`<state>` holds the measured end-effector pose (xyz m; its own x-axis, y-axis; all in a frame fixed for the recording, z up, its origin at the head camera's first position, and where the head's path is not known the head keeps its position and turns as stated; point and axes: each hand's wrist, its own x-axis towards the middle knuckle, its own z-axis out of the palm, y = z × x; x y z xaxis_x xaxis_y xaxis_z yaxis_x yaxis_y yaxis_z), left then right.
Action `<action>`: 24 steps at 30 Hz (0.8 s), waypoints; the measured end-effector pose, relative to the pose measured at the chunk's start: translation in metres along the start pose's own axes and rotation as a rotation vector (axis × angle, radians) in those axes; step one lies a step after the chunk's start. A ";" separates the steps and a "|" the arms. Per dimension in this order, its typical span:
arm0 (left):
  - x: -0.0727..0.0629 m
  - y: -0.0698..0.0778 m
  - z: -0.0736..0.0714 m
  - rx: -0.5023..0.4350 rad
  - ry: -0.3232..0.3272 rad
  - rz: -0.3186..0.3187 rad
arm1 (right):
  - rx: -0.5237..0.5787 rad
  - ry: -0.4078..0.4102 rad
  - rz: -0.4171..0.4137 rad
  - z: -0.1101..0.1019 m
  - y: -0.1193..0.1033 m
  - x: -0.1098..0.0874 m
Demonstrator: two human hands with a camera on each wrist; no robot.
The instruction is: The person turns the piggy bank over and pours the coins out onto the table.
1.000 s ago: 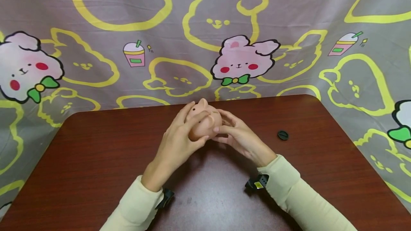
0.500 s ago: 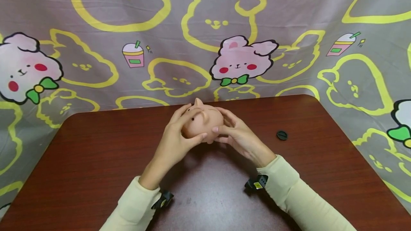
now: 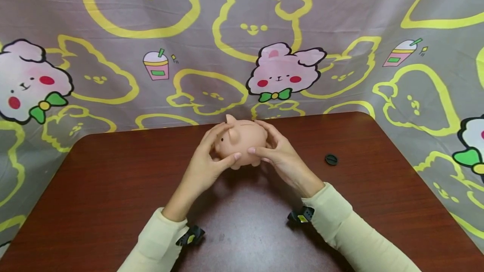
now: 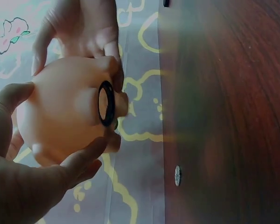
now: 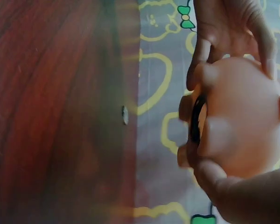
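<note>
A peach-coloured piggy bank (image 3: 245, 139) is held upright off the table, its snout to the left. My left hand (image 3: 204, 158) grips the head end, thumb on the near side. Around the rear end my right hand (image 3: 283, 154) holds it, its thumb close to the left thumb. On the belly a round hole with a black rim (image 4: 107, 103) shows among the stubby feet in the left wrist view. A small silvery coin (image 4: 178, 175) lies on the table below; the head view does not show it.
A round black plug (image 3: 331, 159) lies on the brown wooden table (image 3: 113, 188), to the right of my right hand. Behind the table's far edge hangs a patterned cloth (image 3: 211, 53). Both wrists wear black camera straps (image 3: 190, 235).
Between my hands the piggy bank has turned, its head swinging left and its back coming level. My left hand has moved slightly left with it; my right hand has barely moved.
</note>
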<state>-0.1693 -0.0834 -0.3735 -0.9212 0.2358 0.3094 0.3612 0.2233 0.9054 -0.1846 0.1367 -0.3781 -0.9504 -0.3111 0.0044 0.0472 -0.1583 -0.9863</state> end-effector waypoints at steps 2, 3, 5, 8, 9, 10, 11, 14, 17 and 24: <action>0.000 -0.001 0.000 -0.016 -0.019 -0.008 | -0.088 0.037 -0.021 0.003 -0.003 -0.001; 0.000 -0.001 0.000 -0.024 -0.027 -0.013 | -0.137 0.053 -0.038 0.004 -0.005 -0.002; -0.001 -0.003 -0.001 -0.032 -0.041 -0.020 | -0.231 0.077 -0.070 0.008 -0.009 -0.004; -0.001 -0.006 -0.001 -0.052 -0.065 -0.029 | -0.362 0.098 -0.136 0.013 -0.013 -0.007; -0.001 -0.007 -0.002 -0.045 -0.071 -0.029 | -0.413 0.106 -0.168 0.014 -0.013 -0.008; -0.001 -0.007 -0.002 -0.042 -0.078 -0.029 | -0.463 0.114 -0.199 0.016 -0.014 -0.008; -0.001 -0.007 -0.002 -0.034 -0.083 -0.028 | -0.513 0.123 -0.232 0.017 -0.014 -0.009; -0.001 -0.008 -0.003 0.002 -0.091 -0.020 | -0.646 0.148 -0.328 0.020 -0.015 -0.010; -0.001 -0.007 -0.004 0.023 -0.099 -0.009 | -0.739 0.156 -0.402 0.022 -0.015 -0.011; 0.000 -0.011 -0.002 0.050 -0.097 -0.001 | -0.895 0.156 -0.466 0.028 -0.017 -0.015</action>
<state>-0.1734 -0.0878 -0.3826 -0.9043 0.3256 0.2761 0.3689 0.2702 0.8894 -0.1628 0.1172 -0.3567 -0.8478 -0.2617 0.4612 -0.5241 0.5455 -0.6540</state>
